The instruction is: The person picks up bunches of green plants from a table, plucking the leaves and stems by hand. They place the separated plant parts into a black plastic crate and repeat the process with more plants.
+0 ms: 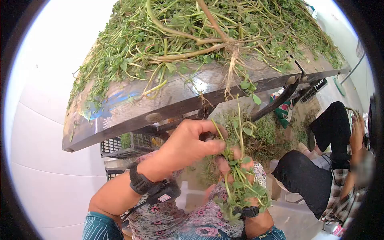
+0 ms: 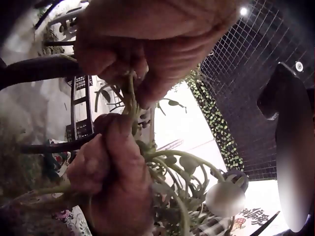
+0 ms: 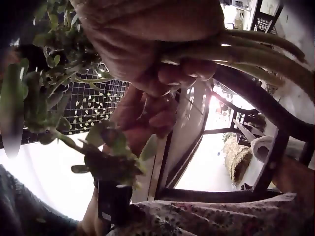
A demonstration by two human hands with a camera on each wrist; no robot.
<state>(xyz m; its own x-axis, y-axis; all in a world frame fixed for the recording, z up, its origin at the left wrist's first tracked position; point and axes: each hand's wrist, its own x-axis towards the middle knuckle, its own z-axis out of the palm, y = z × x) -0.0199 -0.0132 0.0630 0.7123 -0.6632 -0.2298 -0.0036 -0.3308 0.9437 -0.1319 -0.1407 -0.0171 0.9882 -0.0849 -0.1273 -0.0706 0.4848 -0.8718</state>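
Note:
In the head view my right hand grips a bunch of purslane-like green stems, its leaves spilling down over the wrist. My left hand is just above it, thumb and forefinger pinching at the top of the bunch. From the left wrist view, the left fingers close around a thin stem that runs down into the right hand. Thick stems stick out past the right hand in the right wrist view. Just beyond the hands, a large rooted plant overhangs the table edge.
A big heap of the same greens covers the metal-topped table. Below stand black crates, and more greens lie on the floor. A table leg slants down nearby. Another person sits at right.

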